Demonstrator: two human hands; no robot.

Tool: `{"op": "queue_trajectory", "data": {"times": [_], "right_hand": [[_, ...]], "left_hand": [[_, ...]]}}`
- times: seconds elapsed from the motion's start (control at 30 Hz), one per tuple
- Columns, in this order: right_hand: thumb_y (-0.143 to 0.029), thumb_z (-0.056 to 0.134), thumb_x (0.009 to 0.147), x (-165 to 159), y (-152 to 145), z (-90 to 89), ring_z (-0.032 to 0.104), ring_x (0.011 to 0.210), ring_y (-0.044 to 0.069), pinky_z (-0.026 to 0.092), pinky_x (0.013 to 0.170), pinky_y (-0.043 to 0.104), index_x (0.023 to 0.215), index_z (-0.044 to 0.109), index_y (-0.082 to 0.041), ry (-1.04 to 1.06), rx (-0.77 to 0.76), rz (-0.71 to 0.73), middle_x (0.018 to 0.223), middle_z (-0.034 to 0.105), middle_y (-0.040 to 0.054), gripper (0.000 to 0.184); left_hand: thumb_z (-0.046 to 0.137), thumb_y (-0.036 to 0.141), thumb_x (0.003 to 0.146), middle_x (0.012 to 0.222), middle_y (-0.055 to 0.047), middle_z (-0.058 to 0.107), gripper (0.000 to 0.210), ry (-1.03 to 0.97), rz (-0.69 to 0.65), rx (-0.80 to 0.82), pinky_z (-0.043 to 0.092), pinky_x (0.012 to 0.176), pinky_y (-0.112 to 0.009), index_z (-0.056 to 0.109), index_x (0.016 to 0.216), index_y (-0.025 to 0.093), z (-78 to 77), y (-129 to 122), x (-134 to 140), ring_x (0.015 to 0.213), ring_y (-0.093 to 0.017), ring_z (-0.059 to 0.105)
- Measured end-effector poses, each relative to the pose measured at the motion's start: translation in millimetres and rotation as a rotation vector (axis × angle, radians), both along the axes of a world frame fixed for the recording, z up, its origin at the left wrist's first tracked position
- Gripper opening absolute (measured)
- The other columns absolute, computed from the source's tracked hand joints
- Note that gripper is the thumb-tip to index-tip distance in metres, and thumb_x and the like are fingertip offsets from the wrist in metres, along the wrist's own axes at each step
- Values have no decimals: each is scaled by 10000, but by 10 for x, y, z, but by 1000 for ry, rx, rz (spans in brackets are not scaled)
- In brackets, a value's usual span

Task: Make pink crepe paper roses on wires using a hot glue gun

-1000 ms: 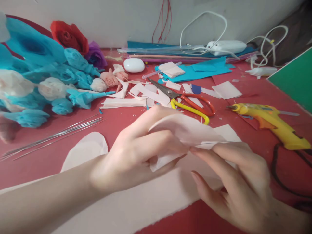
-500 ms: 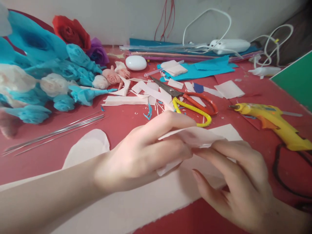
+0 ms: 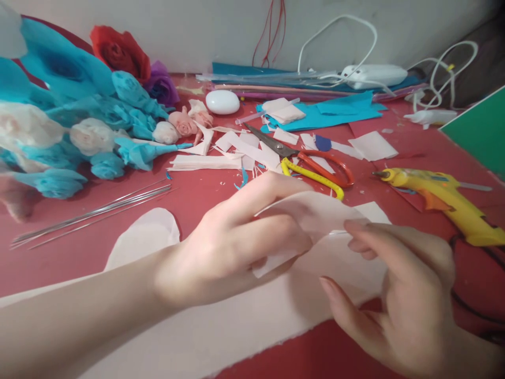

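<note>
My left hand (image 3: 236, 247) is closed on a thin, pale pink paper petal (image 3: 319, 210), which curves up between its fingers and sticks out to the right. My right hand (image 3: 410, 300) is beside the petal's right edge, thumb and fingers apart. Its index fingertip is near that edge; whether it touches, I cannot tell. A large pale pink paper sheet (image 3: 221, 337) lies under both hands. At its upper left shows a piece of paper with a rounded end (image 3: 144, 237). Scissors (image 3: 315, 166) with red and yellow handles lie just beyond my hands.
A yellow glue gun (image 3: 437, 197) lies at right, its dark cord by my right wrist. Thin metal wires (image 3: 102, 210) lie at left. Behind are blue paper flowers (image 3: 59, 181), paper scraps (image 3: 256, 150), a white oval object (image 3: 222, 101) and a white power strip (image 3: 374, 75).
My right hand has moved right, its fingers drawing back from the petal. The petal stands more spread out and upright in my left hand. The view has shifted slightly.
</note>
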State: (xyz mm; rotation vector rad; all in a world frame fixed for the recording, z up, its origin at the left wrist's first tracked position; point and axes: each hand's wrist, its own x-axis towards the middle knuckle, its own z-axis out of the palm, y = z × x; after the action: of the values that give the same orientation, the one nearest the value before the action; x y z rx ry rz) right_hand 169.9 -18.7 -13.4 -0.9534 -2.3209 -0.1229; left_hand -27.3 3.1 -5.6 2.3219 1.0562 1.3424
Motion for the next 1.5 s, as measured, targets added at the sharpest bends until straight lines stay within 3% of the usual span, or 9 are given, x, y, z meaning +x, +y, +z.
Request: {"op": "queue_trajectory", "data": {"times": [0.13,0.33,0.73,0.9,1.07,1.3,1.43,1.5], "right_hand": [[-174,502,805,17,-3,1,469,799,166,402,701,285,1133,463,-83,-64,-43,44,884,475,93,342],[-193,488,825,6,-12,-27,441,868,189,387,759,310,1219,388,-48,-46,-11,0,934,441,107,432],[-126,489,806,18,2,3,446,813,145,378,718,273,1146,469,-62,-26,-30,27,921,449,90,347],[-115,477,807,8,-5,-11,437,831,154,368,727,283,1157,469,-43,16,-28,-30,935,442,100,357],[-110,499,795,-5,2,-6,431,816,147,377,748,288,1206,436,-60,-48,-25,93,912,436,85,419],[-96,483,800,-47,19,-67,421,877,173,385,763,322,1236,405,-91,-48,-1,115,976,406,97,443],[-68,511,773,-11,19,45,439,817,134,396,750,270,1121,472,-108,5,36,90,930,428,75,353],[-67,533,761,8,39,146,454,810,123,407,747,240,1037,504,-114,64,60,8,914,450,73,282]], "left_hand": [[681,168,681,841,-37,582,96,117,-27,132,516,586,-251,587,698,175,-13,36,-21,783,-124,568],[679,194,697,861,-48,562,116,26,-30,88,424,469,-204,567,720,174,-29,79,-25,743,-115,522],[672,217,722,812,-17,551,137,-4,-38,72,418,627,-250,555,692,151,-20,92,-16,735,-101,503],[677,230,717,781,-4,535,147,-6,-9,72,400,600,-243,554,691,154,-15,80,-23,748,-107,507],[686,184,702,786,0,548,145,-22,-51,71,407,666,-241,548,681,144,-17,87,-12,753,-89,509],[707,183,678,745,7,533,154,-38,-59,48,414,690,-224,564,672,126,-20,118,-14,773,-85,517],[713,187,667,748,5,542,148,-41,-7,19,415,678,-242,570,673,149,-50,124,-17,763,-104,516],[719,173,657,763,-4,547,150,-52,0,-14,422,654,-240,571,675,156,-59,117,-22,763,-111,520]]}}
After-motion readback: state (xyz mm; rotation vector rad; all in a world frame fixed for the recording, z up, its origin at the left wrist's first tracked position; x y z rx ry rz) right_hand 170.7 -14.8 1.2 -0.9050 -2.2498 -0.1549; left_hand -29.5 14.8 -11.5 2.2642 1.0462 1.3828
